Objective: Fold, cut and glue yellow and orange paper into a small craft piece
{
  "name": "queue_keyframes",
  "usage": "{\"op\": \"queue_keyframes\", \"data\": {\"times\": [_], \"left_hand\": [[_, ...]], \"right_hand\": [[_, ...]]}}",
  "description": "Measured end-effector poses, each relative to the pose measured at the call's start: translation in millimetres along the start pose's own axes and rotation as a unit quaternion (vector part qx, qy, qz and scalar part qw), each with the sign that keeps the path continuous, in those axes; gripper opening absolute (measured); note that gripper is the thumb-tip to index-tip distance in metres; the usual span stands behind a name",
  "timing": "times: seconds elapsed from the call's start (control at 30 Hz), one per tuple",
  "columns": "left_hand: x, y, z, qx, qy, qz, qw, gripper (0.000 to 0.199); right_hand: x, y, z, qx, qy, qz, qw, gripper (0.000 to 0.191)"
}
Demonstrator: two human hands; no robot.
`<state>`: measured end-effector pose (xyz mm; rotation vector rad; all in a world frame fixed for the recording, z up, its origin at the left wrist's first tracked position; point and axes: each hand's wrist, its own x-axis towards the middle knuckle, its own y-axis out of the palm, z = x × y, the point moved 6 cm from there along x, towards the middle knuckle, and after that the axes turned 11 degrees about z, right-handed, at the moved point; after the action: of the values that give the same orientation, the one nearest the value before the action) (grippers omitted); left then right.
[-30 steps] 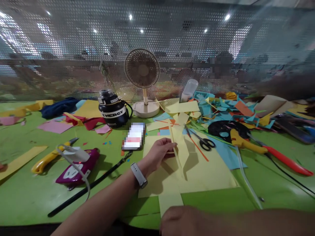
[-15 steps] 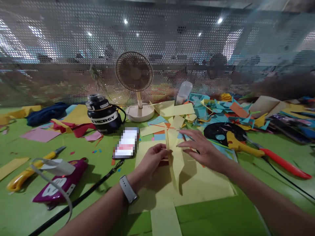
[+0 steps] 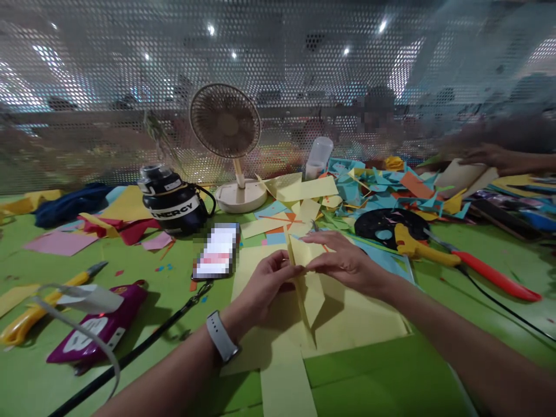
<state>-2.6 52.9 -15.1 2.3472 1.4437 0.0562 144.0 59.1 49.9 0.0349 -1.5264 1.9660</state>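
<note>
A folded piece of pale yellow paper (image 3: 311, 298) stands on edge above larger yellow sheets (image 3: 369, 330) on the green table. My left hand (image 3: 271, 284) pinches its left fold between thumb and fingers. From the other side my right hand (image 3: 347, 260) has its fingers closed on the paper's upper part, the fingertips close to my left thumb. Beneath lies a yellow strip (image 3: 286, 382) that runs toward me. A grey watch band (image 3: 222, 336) circles my left wrist.
A phone (image 3: 217, 249), a black bottle (image 3: 174, 202) and a fan (image 3: 238, 194) stand beyond my left hand. Blue scraps (image 3: 347, 182) pile up behind. A yellow glue gun (image 3: 425, 252) and red-handled tool (image 3: 499, 275) lie right; a yellow cutter (image 3: 47, 307) lies left. Another person's hand (image 3: 486, 155) is at far right.
My right hand has moved left and in, its fingers closing on the folded paper. My left hand keeps its pinch. Another person's hand has appeared at far right. The view has shifted slightly.
</note>
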Motion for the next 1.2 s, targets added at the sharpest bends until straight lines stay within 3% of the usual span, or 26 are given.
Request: {"op": "queue_keyframes", "data": {"times": [0.6,0.83,1.2], "left_hand": [[2.2,-1.9,-3.7,0.007,0.030,0.011,0.999,0.036],[1.1,4.9,-9.6,0.022,0.053,0.046,0.997,0.038],[-4.0,12.2,-11.4,0.027,0.040,0.044,0.998,0.034]], "right_hand": [[1.5,4.6,-17.0,0.140,0.086,0.026,0.986,0.016],[1.5,7.2,-19.2,0.179,0.122,0.005,0.976,0.014],[1.7,9.7,-13.2,0.163,0.159,-0.035,0.973,0.020]]}}
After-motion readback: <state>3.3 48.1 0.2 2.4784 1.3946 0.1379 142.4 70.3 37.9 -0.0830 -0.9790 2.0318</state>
